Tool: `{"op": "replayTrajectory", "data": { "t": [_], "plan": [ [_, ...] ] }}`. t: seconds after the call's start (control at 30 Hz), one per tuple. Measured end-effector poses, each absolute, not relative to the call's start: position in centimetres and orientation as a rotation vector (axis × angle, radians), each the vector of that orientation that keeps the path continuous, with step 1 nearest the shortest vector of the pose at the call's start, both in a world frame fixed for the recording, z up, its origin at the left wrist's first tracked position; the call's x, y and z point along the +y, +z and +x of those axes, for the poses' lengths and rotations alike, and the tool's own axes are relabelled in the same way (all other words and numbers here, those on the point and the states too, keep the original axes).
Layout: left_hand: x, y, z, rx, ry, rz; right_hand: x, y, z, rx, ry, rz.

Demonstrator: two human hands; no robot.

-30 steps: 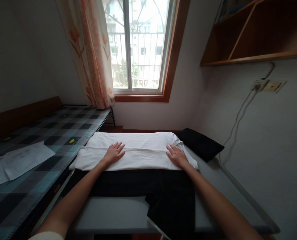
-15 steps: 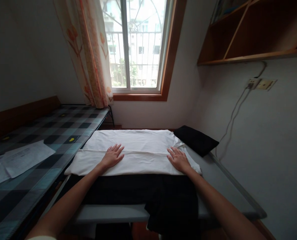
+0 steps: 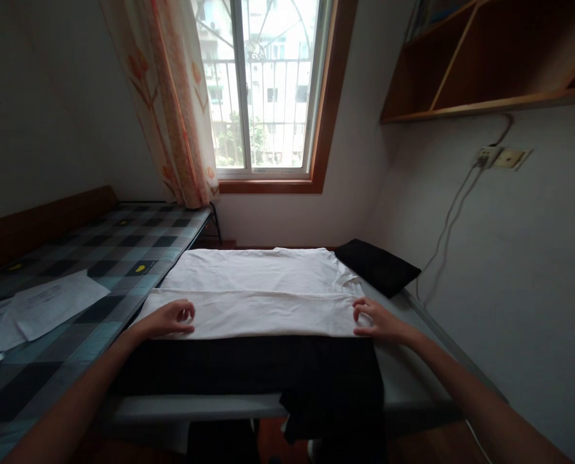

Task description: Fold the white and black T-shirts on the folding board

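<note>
A white shirt (image 3: 258, 277) lies spread on the table, its near part folded over in a long band. My left hand (image 3: 171, 318) is over the left end of that band, thumb and fingers curled with a gap between them. At the band's right end is my right hand (image 3: 377, 320), curled in the same way, thumb apart from the fingers. No cloth shows between the fingertips of either hand. Black cloth (image 3: 249, 364) lies along the near side of the shirt and hangs over the table's front edge at the right.
A folded black item (image 3: 378, 265) lies at the table's (image 3: 418, 380) back right corner. On the left, papers (image 3: 50, 303) rest on a checkered bed (image 3: 89, 322). Cables hang from a wall socket (image 3: 489, 156) below a wooden shelf (image 3: 490, 106).
My hands have moved apart, from lying flat on the shirt to its left and right ends. Their fingers have gone from spread to curled.
</note>
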State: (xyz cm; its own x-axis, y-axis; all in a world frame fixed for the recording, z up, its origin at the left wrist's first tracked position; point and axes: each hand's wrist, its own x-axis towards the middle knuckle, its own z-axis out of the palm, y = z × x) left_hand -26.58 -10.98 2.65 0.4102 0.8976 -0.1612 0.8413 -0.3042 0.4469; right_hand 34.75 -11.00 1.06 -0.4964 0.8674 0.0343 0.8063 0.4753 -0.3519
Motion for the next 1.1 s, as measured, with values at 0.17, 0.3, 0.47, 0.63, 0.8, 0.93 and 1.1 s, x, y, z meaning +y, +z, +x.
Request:
{"op": "replayTrajectory", "data": {
  "t": [0.17,0.3,0.47,0.63,0.8,0.93,1.1],
  "plan": [
    [-12.7,3.3,-28.7,1.462,0.086,2.13,-12.4,1.7,35.4,-2.512,0.527,-1.505],
    [-12.9,3.0,-28.3,1.439,0.099,2.125,-12.6,2.0,34.3,-2.492,0.463,-1.502],
    [-12.3,3.2,-27.8,1.49,0.064,2.014,-12.2,2.6,33.7,-2.524,0.522,-1.463],
    [-12.2,3.7,-28.1,1.447,-0.085,1.857,-12.2,3.2,34.0,-2.575,0.741,-1.449],
    [-10.6,4.4,-27.0,1.427,-0.088,1.879,-11.4,3.7,33.7,-2.604,0.78,-1.494],
    [-7.4,4.9,-23.3,1.46,0.274,2.045,-8.9,3.8,32.8,-2.498,0.735,-1.541],
    [-2.0,2.7,-16.6,1.296,0.622,2.361,-4.4,2.9,31.0,-2.385,0.454,-1.488]
  ]
}}
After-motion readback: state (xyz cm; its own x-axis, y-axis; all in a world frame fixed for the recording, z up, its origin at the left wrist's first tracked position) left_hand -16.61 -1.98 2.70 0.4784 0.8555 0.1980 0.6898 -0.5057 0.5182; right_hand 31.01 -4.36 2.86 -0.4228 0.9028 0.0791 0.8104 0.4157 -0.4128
